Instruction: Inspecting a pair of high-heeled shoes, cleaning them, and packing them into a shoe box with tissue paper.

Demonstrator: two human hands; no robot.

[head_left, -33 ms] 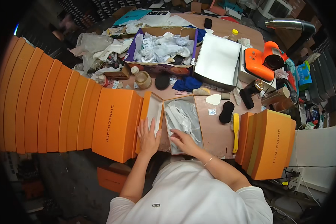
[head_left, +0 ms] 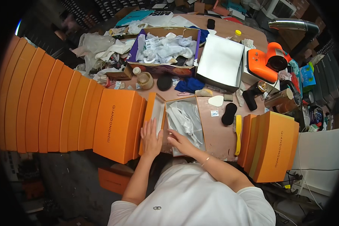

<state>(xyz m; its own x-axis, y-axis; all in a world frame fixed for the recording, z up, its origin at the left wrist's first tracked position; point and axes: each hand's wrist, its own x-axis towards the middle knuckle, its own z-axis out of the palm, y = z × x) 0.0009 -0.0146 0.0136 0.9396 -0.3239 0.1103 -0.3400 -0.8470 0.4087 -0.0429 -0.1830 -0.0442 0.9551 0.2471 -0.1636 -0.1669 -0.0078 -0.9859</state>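
Boxes point(head_left: 64, 109) in orange stand in a long row on the left, close against the open box's lid point(head_left: 151, 116). On that lid the left hand point(head_left: 151, 138) lies flat, fingers spread, gripping nothing. Just right, the open box point(head_left: 184, 124) on the worktop point(head_left: 218, 132) holds white tissue paper point(head_left: 184, 118); the right hand point(head_left: 179, 142) rests open on it. A yellow brush point(head_left: 238, 133) and more orange boxes point(head_left: 271, 145) follow.
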